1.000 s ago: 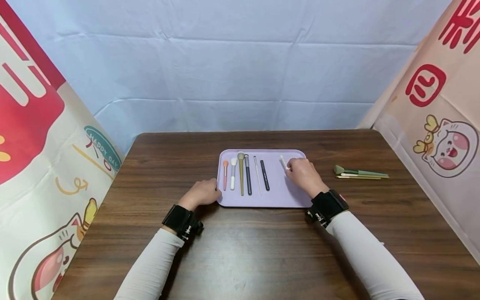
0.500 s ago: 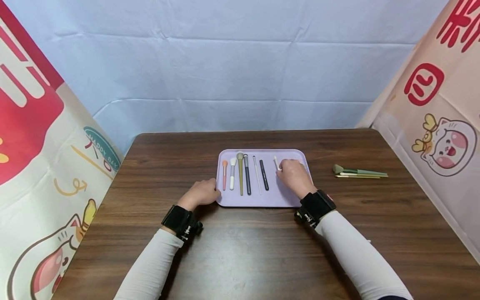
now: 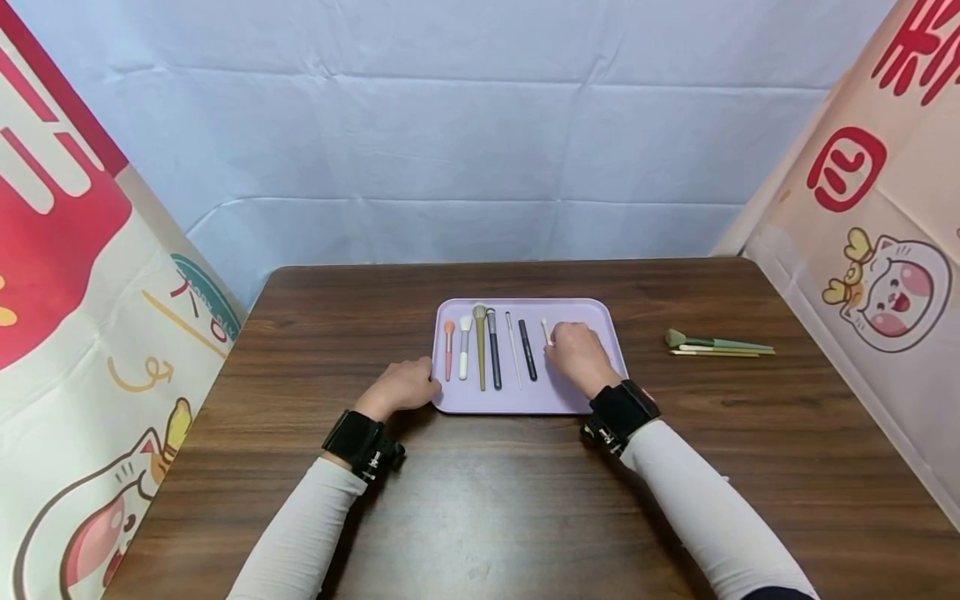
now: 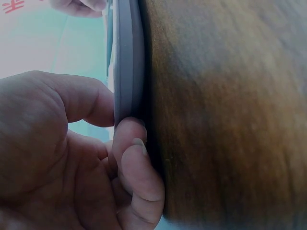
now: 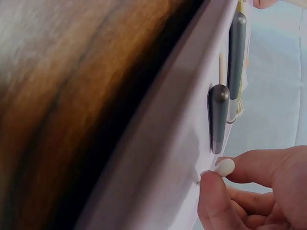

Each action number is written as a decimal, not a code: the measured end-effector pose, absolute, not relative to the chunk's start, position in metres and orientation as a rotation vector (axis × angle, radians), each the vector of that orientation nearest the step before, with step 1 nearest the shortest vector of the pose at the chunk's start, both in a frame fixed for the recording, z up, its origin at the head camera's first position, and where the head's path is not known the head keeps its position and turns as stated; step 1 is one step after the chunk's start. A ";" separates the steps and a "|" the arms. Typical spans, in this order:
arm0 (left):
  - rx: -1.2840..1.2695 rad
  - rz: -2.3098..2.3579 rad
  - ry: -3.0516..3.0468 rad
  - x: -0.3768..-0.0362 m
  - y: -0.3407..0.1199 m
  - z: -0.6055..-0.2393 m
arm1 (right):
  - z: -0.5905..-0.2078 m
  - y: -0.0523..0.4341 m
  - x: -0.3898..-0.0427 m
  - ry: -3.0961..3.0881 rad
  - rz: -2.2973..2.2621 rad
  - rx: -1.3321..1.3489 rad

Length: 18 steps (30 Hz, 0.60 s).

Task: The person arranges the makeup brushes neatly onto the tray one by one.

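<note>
A lilac tray (image 3: 577, 312) lies at the table's middle with several makeup brushes in a row: pink (image 3: 448, 348), white (image 3: 465, 347), olive (image 3: 480, 343), grey (image 3: 493, 348), a thin white stick (image 3: 513, 350) and a black one (image 3: 528, 350). My right hand (image 3: 576, 353) pinches a small white brush (image 3: 546, 331) just right of the black one, low over the tray; its rounded end (image 5: 224, 167) shows between thumb and finger. My left hand (image 3: 405, 386) grips the tray's left rim (image 4: 125, 62), fingers curled against it.
A green brush and thin sticks (image 3: 716, 345) lie on the dark wooden table (image 3: 480, 500) right of the tray. Printed screens stand at both sides, a pale blue cloth behind.
My right hand has carried the white brush leftward across the tray, from near its right part to beside the black brush. The left hand has stayed on the rim.
</note>
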<state>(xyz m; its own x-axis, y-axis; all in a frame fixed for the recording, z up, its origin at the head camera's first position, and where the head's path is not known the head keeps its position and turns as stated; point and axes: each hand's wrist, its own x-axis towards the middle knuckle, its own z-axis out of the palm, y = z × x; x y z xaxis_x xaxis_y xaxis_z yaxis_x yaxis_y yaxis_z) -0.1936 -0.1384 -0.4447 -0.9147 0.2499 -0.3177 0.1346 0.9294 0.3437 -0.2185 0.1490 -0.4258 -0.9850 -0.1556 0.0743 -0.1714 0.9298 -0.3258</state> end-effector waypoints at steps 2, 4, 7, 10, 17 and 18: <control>0.279 0.445 2.726 -0.194 -0.138 -0.445 | -0.427 0.148 -0.219 -3.044 0.506 0.267; 0.274 0.440 2.725 -0.194 -0.138 -0.444 | -0.428 0.146 -0.221 -3.046 0.493 0.286; 0.266 0.442 2.719 -0.193 -0.138 -0.444 | -0.429 0.144 -0.222 -3.052 0.485 0.296; 0.263 0.448 2.715 -0.193 -0.138 -0.443 | -0.430 0.142 -0.222 -3.065 0.489 0.282; 0.268 0.450 2.717 -0.192 -0.138 -0.442 | -0.430 0.138 -0.221 -3.113 0.512 0.243; 0.270 0.451 2.718 -0.192 -0.138 -0.442 | -0.430 0.138 -0.221 -3.119 0.512 0.243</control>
